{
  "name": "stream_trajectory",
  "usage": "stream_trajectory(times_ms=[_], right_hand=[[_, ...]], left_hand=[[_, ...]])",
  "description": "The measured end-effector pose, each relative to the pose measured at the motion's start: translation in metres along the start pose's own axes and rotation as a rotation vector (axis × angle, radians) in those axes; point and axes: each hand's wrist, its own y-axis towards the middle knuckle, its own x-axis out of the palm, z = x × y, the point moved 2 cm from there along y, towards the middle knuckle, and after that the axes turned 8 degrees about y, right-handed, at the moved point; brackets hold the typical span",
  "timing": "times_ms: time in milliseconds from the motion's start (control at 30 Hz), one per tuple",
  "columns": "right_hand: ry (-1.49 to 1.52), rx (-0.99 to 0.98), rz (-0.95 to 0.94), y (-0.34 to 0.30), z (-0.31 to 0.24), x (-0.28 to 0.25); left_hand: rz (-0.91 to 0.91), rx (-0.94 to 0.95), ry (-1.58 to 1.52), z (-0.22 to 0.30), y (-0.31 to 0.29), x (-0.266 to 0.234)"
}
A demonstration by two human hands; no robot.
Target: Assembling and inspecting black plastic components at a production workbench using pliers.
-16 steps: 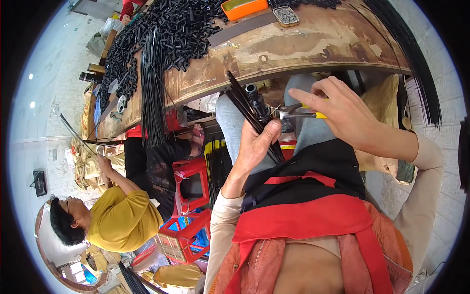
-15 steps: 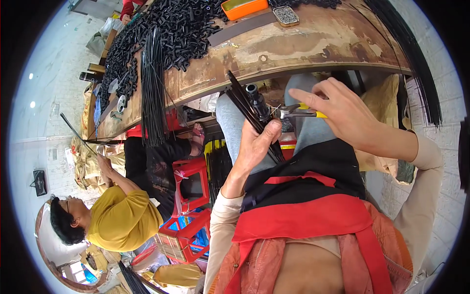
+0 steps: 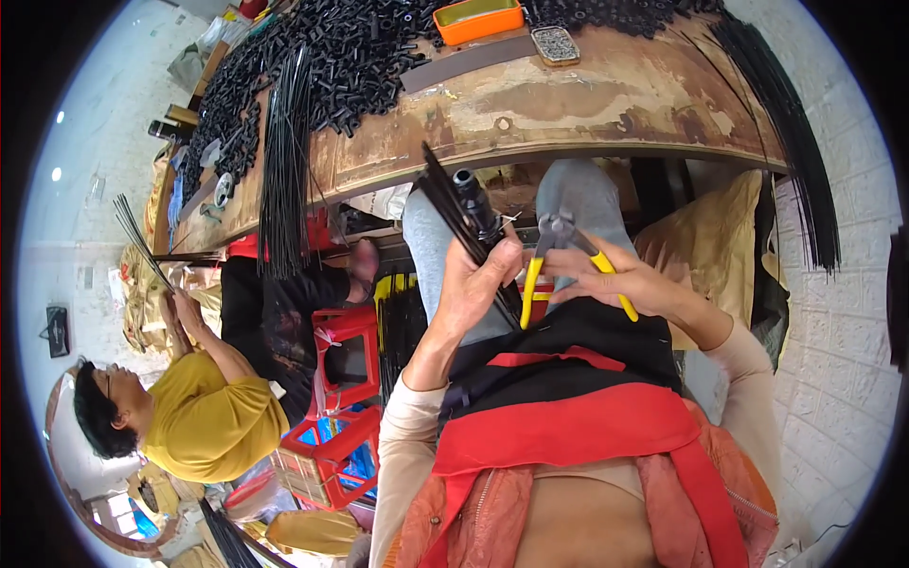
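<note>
My left hand (image 3: 485,282) is closed around a bundle of thin black rods (image 3: 443,201) and a black tubular part (image 3: 473,203), held tilted above my lap. A short thin pale strand (image 3: 507,219) sticks out by the tubular part's lower end. In my right hand (image 3: 620,281) is a pair of pliers (image 3: 556,229) with yellow handles. Its metal jaws point up toward the table and its handles are spread. The pliers are just right of the tubular part, apart from it. My right fingers pass between and behind the handles.
The wooden table (image 3: 587,104) before me bears a heap of short black tubes (image 3: 331,66), an orange tray (image 3: 478,21) and a small tin (image 3: 555,45) of tiny metal pieces. Black rod bundles (image 3: 284,180) overhang its edge. A person in yellow (image 3: 204,417) sits left beside red stools (image 3: 346,360).
My right hand has drawn the pliers away from the tubular part and turned them jaws up. Their handles have spread wide. My left hand keeps its hold. The whole view has shifted slightly.
</note>
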Motion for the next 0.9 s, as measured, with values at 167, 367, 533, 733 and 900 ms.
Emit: stream_trajectory(times_ms=[167,367,533,733,900], right_hand=[[0.34,-0.003,-0.021,0.009,-0.028,0.0],[-0.812,-0.217,0.21,0.003,-0.059,0.013],[-1.4,-0.407,0.301,0.008,-0.072,0.021],[-1.501,-0.475,0.324,0.011,-0.074,0.027],[-1.649,-0.496,0.325,0.009,-0.077,0.026]], left_hand=[[0.029,0.001,0.015,0.002,0.002,0.002],[0.041,-0.011,-0.025,0.001,0.004,0.006],[0.064,-0.046,-0.014,0.003,0.005,0.008],[0.034,-0.034,-0.046,0.002,-0.001,0.005],[0.047,-0.035,-0.047,0.003,-0.003,0.005]])
